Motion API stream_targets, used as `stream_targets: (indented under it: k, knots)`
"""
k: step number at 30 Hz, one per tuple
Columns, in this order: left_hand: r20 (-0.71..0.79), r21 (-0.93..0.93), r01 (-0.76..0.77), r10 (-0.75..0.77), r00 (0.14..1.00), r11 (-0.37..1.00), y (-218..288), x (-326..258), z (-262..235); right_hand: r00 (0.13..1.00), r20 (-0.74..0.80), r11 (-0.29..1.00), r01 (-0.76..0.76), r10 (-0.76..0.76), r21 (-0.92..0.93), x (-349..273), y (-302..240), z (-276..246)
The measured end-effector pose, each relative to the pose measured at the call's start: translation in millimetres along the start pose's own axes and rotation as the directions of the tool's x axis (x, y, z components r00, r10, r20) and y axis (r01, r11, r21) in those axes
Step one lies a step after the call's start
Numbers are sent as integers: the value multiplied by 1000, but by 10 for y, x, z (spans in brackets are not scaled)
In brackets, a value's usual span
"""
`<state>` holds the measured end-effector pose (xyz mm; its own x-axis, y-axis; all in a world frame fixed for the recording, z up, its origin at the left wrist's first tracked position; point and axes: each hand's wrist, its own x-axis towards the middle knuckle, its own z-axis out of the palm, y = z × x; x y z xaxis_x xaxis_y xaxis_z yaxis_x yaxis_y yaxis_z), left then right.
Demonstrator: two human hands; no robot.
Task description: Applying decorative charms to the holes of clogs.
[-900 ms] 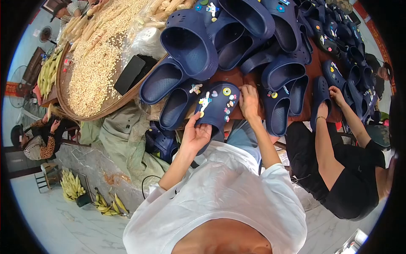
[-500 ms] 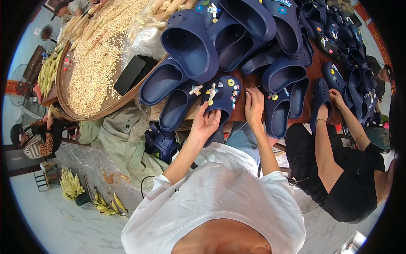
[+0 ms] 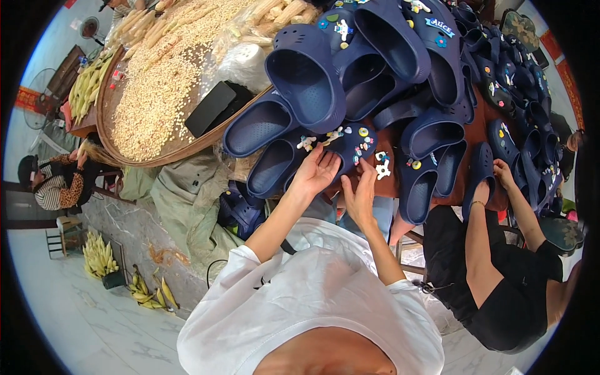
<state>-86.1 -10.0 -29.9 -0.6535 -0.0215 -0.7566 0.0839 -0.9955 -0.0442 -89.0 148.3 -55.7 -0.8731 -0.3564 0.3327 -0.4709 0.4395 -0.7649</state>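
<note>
A navy clog (image 3: 356,144) decorated with several small coloured charms lies at the table's near edge. My left hand (image 3: 315,174), palm partly turned up, has its fingers at the clog's opening and its thumb by the upper, closed around its rim. Beside it my right hand (image 3: 359,197) touches the clog's near right side, thumb and fingers apart; nothing shows between them. White charms (image 3: 383,169) lie on the brown tabletop just right of my right hand. Another navy clog (image 3: 275,165) with a white charm sits left of my left hand.
Piled navy clogs (image 3: 306,81) cover the table ahead and to the right. At the left stands a round tray (image 3: 106,134) of corn kernels, with a black box (image 3: 219,109) on it. A co-worker's hand (image 3: 502,172) is at a clog on the right.
My right hand has moved left from the tabletop to the clog, uncovering the white charms. My left hand stays at the clog. The whole view has shifted slightly.
</note>
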Motion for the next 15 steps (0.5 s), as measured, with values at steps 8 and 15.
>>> stream_targets:
  k: [8,15]
  knots:
    - [311,504,-362,226,923,785,-51,-665,-292,983,43,977,-180,176,116,-69,16,26]
    - [672,572,-805,473,570,158,157,-718,-197,949,73,903,-314,307,294,-84,-39,20]
